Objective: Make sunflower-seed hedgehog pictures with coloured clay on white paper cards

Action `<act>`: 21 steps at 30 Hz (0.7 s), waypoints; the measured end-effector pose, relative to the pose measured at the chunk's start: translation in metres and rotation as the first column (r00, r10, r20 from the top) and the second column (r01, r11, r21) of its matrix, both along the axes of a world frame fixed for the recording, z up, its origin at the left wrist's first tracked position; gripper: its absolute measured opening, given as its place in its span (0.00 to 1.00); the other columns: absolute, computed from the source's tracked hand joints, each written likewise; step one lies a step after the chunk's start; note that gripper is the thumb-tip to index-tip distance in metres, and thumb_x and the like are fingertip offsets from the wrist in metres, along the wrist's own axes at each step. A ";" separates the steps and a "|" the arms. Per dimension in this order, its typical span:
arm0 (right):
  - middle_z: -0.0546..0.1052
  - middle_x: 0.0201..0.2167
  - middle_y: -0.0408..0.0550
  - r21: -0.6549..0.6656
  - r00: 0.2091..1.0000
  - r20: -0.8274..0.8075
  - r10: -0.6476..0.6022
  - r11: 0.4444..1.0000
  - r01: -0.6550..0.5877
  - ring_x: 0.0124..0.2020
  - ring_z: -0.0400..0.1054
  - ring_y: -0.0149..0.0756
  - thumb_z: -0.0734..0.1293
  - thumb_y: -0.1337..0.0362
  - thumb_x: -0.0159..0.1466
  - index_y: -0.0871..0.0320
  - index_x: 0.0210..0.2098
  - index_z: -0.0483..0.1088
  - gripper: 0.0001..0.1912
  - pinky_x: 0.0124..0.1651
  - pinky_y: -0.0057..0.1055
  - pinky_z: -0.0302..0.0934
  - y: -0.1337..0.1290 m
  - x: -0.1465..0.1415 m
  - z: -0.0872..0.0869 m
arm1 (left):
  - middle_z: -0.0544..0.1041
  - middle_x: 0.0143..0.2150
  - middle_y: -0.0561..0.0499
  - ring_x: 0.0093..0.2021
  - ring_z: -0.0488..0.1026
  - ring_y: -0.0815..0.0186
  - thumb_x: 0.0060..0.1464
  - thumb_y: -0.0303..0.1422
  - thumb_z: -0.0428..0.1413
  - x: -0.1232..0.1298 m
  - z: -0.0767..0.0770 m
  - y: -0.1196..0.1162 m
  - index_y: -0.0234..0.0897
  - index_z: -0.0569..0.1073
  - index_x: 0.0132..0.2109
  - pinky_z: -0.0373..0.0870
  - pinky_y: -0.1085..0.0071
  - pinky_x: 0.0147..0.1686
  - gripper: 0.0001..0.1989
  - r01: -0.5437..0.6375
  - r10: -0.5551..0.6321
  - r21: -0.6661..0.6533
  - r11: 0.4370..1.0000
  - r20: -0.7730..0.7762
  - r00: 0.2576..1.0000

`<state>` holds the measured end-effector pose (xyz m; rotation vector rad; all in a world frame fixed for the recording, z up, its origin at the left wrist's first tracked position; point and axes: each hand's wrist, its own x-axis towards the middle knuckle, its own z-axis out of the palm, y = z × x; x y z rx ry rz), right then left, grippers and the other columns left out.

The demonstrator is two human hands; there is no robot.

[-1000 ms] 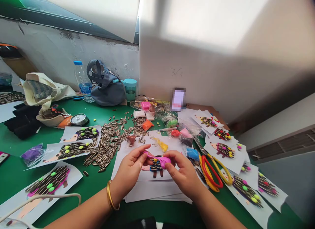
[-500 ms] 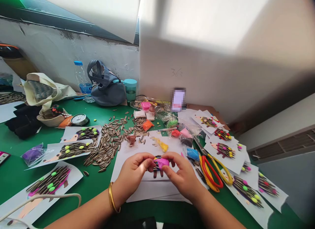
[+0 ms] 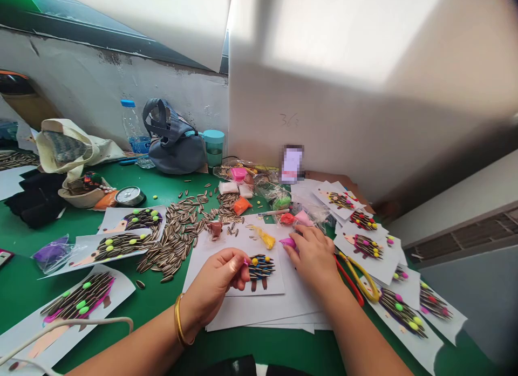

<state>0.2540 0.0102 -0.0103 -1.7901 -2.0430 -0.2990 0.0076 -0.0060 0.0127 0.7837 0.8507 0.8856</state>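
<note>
My left hand (image 3: 226,273) pinches a small bit of magenta clay (image 3: 245,262) between thumb and fingertips. Just right of it, a hedgehog picture (image 3: 265,268) lies on white paper, with seed spines over blue clay, yellow balls and brown feet; my left hand covers its left part. My right hand (image 3: 311,252) is over the papers to the right, its thumb and fingers closed round a larger magenta clay lump (image 3: 288,242). A yellow clay packet (image 3: 267,239) rests above the hedgehog.
A pile of sunflower seeds (image 3: 174,236) spreads left of the papers. Scissors (image 3: 360,276) with red and yellow handles lie beside my right forearm. Finished hedgehog sheets (image 3: 121,244) are on both sides. Behind stand a blue bag (image 3: 178,149), a bottle (image 3: 135,133), a cup (image 3: 213,147) and a phone (image 3: 291,164).
My right hand has moved right and up, taking the magenta lump away from above the picture. My left hand has shifted slightly left, with a small magenta bit now in its fingertips. The hedgehog is uncovered.
</note>
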 end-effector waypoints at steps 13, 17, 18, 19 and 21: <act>0.67 0.62 0.55 0.144 0.849 -0.039 0.527 0.844 -0.517 0.65 0.54 0.50 0.62 0.54 0.67 0.60 0.62 0.63 0.26 0.65 0.52 0.48 -0.043 -0.063 0.022 | 0.80 0.46 0.39 0.43 0.77 0.61 0.59 0.38 0.58 0.007 0.005 -0.007 0.33 0.77 0.48 0.70 0.66 0.45 0.14 0.147 -0.133 -0.071 0.987 0.174 0.976; 0.63 0.65 0.58 0.117 0.850 0.079 0.520 0.842 -0.526 0.70 0.45 0.53 0.62 0.47 0.66 0.64 0.64 0.59 0.35 0.69 0.57 0.34 -0.043 -0.067 0.016 | 0.77 0.52 0.41 0.51 0.75 0.60 0.61 0.35 0.54 0.003 0.005 -0.008 0.35 0.75 0.53 0.65 0.63 0.56 0.15 0.172 -0.109 -0.126 0.977 0.399 0.910; 0.63 0.65 0.57 0.110 0.845 0.097 0.525 0.838 -0.534 0.70 0.44 0.53 0.62 0.46 0.66 0.64 0.64 0.59 0.36 0.70 0.58 0.30 -0.043 -0.067 0.016 | 0.77 0.53 0.40 0.52 0.74 0.60 0.63 0.38 0.52 0.002 0.006 -0.008 0.34 0.74 0.54 0.64 0.63 0.57 0.17 0.186 -0.099 -0.156 0.970 0.445 0.890; 0.63 0.65 0.56 0.100 0.834 0.114 0.539 0.829 -0.550 0.71 0.43 0.53 0.61 0.44 0.66 0.63 0.65 0.59 0.36 0.70 0.59 0.27 -0.043 -0.068 0.015 | 0.76 0.54 0.40 0.53 0.73 0.60 0.64 0.41 0.50 0.001 0.006 -0.008 0.34 0.73 0.55 0.63 0.64 0.58 0.20 0.202 -0.092 -0.186 0.961 0.476 0.875; 0.63 0.65 0.55 0.069 0.802 0.140 0.581 0.802 -0.593 0.71 0.44 0.51 0.58 0.40 0.66 0.63 0.66 0.57 0.39 0.70 0.58 0.21 -0.044 -0.070 0.016 | 0.75 0.55 0.38 0.56 0.72 0.59 0.64 0.50 0.44 -0.001 0.009 -0.007 0.32 0.71 0.57 0.62 0.64 0.59 0.28 0.243 -0.099 -0.223 0.944 0.511 0.854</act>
